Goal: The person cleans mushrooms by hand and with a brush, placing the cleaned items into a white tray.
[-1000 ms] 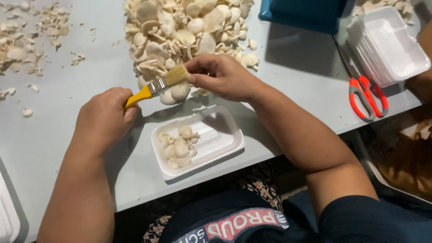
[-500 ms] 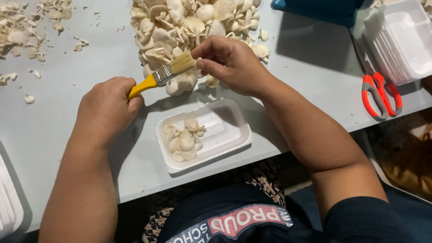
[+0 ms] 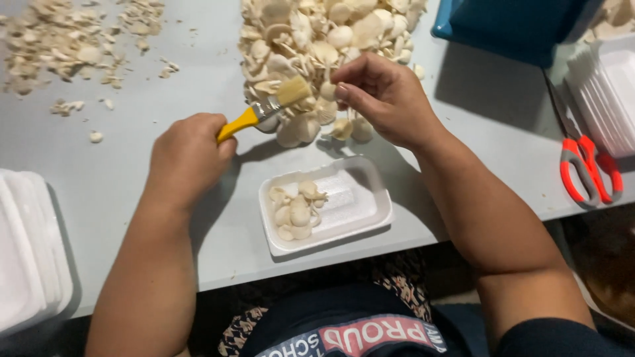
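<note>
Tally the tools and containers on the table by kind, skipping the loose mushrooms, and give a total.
Brush, yellow handle, in the left hand: 1
Scissors, red and grey handles: 1
Foam tray holding mushrooms: 1
Stacks of empty foam trays: 2, one at left, one at right
Blue bin: 1
Total: 6

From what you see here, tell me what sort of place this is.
Probably a small mushroom packing station: a heap of mushrooms on a grey table, stacked foam trays, and one tray partly filled.
</note>
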